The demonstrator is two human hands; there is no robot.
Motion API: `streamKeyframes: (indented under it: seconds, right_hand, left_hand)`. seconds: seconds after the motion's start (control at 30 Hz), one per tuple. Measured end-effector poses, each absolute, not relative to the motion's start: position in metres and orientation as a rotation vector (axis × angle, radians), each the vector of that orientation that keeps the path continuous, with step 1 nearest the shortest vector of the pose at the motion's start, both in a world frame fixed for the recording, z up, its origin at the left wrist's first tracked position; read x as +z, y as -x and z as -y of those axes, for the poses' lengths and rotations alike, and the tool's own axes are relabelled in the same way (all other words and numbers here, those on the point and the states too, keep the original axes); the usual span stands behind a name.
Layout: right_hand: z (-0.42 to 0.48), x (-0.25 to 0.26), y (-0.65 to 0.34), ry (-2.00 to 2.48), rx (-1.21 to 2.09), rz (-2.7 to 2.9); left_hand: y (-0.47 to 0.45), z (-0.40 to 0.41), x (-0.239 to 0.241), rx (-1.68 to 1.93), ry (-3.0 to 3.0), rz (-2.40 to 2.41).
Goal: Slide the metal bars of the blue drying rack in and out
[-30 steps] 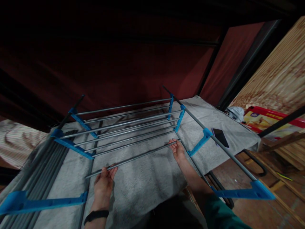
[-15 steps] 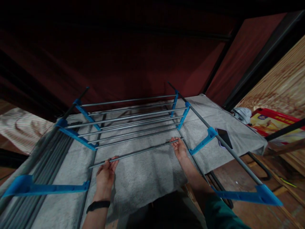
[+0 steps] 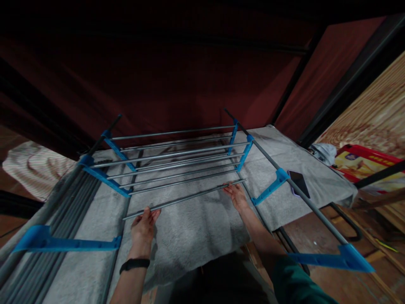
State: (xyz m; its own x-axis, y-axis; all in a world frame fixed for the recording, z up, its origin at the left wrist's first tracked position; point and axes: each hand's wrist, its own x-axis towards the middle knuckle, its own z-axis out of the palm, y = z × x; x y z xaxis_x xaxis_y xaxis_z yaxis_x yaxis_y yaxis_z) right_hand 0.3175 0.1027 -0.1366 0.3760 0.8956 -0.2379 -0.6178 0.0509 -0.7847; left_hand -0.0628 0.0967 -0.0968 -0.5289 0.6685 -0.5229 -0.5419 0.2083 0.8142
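Left hand (image 3: 144, 226), right hand (image 3: 236, 195): fingers curled loosely under ends of loose grey rod (image 3: 185, 198), held above towel-covered worktop (image 3: 196, 236). Rack (image 3: 177, 162): several rods fitted; this rod unseated, near blue brackets (image 3: 106, 179) empty.

Both hands hold one loose grey rod (image 3: 185, 197) by its ends — left hand (image 3: 144, 228) under the near end, right hand (image 3: 236, 195) under the far end, fingers curled up around it. Just beyond the fingertips lies the rack's row of fitted rods (image 3: 177, 162) between blue brackets (image 3: 106, 181). Beneath the hands spreads a grey towel (image 3: 193, 236) — right of the right fingers, a dark phone (image 3: 296, 182).
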Motion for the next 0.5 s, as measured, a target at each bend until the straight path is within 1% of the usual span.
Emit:
streamKeyframes:
  seconds: [0.23,0.5]
  right_hand:
    - [-0.1018,-0.1291,-0.3163,1.0,1.231,0.373]
    - [-0.1049,-0.1269,-0.3114,1.055,1.179,0.306]
  left_hand:
    - [0.0623,-0.0967,-0.0968,1.508,-0.157,-1.47]
    - [0.0672,-0.0918,-0.0899,1.526,-0.096,-1.392]
